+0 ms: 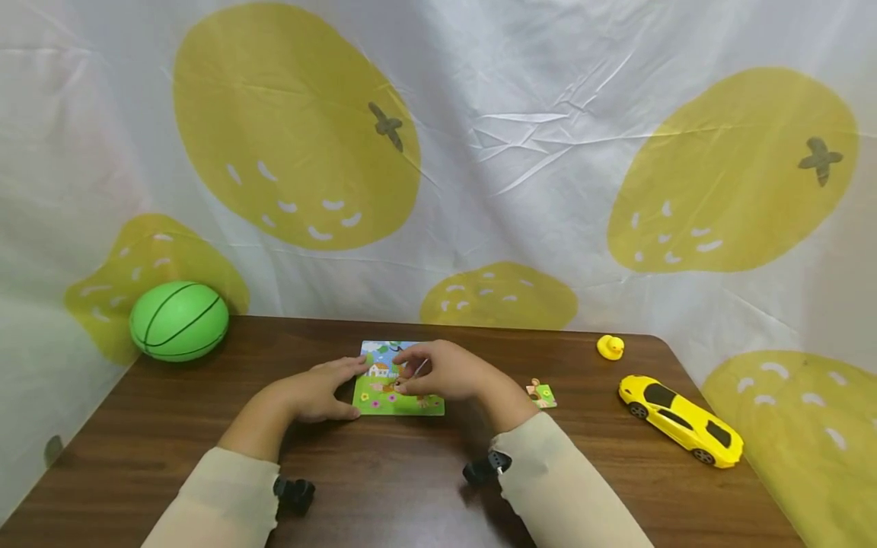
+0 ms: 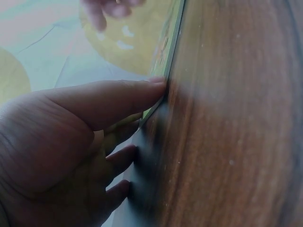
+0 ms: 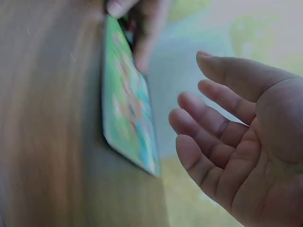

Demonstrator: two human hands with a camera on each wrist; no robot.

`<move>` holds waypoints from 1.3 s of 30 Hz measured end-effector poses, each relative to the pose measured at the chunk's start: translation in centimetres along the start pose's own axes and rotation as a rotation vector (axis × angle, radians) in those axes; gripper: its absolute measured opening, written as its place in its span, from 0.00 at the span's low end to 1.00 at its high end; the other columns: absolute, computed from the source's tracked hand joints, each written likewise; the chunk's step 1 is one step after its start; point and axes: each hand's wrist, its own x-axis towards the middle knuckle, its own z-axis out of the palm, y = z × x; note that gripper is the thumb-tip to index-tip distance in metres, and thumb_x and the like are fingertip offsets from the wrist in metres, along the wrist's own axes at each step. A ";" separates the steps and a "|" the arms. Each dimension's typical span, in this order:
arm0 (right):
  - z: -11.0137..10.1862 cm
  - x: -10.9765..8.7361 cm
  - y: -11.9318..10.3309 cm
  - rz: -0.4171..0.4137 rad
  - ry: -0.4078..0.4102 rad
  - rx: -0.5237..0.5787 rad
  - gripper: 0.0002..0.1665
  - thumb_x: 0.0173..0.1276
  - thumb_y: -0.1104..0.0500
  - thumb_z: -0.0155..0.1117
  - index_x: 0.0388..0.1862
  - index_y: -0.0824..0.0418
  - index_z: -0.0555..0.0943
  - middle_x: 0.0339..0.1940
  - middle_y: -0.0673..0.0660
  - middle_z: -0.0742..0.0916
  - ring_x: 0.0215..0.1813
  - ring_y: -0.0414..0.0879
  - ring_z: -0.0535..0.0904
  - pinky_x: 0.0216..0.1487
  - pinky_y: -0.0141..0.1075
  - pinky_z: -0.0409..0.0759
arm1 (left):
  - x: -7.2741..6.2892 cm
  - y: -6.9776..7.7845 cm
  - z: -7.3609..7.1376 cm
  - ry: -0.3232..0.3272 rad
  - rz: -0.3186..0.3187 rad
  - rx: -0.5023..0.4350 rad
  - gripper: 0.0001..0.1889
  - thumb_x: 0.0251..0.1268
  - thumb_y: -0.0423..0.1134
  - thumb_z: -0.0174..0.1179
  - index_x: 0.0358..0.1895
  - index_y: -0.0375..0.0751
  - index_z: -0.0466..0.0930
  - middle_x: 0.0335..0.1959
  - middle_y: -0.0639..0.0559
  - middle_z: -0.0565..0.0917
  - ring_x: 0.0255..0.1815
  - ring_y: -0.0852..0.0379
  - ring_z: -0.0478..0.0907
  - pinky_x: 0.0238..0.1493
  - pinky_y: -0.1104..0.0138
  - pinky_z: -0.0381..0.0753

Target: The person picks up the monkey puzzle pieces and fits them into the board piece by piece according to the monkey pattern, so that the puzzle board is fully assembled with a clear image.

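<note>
A square jigsaw puzzle with a house, sky and flowery grass lies flat on the table. My left hand rests along its left side, thumb at the near corner and fingers at the far part of that edge. In the left wrist view the straight thumb touches the board's rim. Over the board's right part hovers my right hand, fingers loosely bent, hiding some of the picture. The right wrist view shows nothing between the thumb and fingers. A loose puzzle piece lies to the right, beyond the right wrist.
At the table's right stand a yellow toy car and a small rubber duck. A green ball sits at the far left corner. Behind the brown table hangs a white curtain printed with yellow fruit.
</note>
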 end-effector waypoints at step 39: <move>-5.8 -10.0 12.5 0.223 0.056 0.023 0.34 0.55 0.60 0.87 0.63 0.55 0.87 0.52 0.57 0.84 0.44 0.47 0.76 0.41 0.34 0.79 | 0.3 0.1 0.2 0.004 -0.018 0.011 0.45 0.70 0.50 0.72 0.85 0.42 0.61 0.90 0.45 0.56 0.90 0.34 0.50 0.86 0.36 0.56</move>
